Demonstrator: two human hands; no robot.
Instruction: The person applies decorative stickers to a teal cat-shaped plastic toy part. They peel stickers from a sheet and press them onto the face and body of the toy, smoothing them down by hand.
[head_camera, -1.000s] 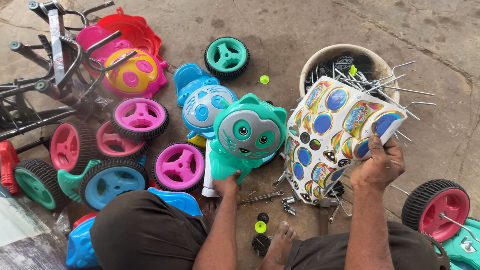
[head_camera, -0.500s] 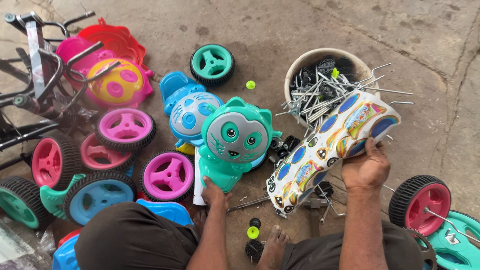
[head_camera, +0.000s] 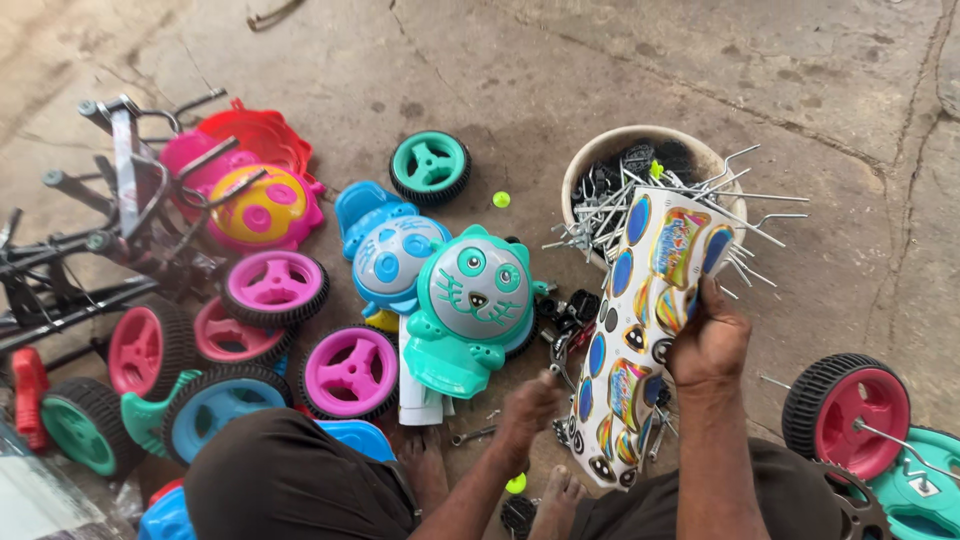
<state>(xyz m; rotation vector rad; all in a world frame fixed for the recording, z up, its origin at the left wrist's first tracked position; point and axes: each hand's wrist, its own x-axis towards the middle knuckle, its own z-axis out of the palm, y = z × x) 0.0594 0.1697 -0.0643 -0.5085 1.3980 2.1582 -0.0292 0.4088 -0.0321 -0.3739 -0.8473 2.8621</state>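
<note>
Sticker sheet (head_camera: 640, 330) stands near-vertical, gripped by right fingers (head_camera: 712, 318); left fingers (head_camera: 535, 398) unclear.

Soft, even daylight falls across the concrete floor (head_camera: 560, 60), leaving only faint shadows under the plastic wheels. No glare shows. The left hand (head_camera: 530, 405) is slightly motion-blurred; the rest is mostly sharp, with mild wide-angle stretch at the edges.

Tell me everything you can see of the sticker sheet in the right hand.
The sticker sheet is a long, glossy white sheet, curved, printed with blue ovals, colourful panels and small black-and-white round stickers. It hangs nearly upright in front of the bucket of metal rods. The right hand grips its right edge; the left hand is beside its lower left edge.
</note>
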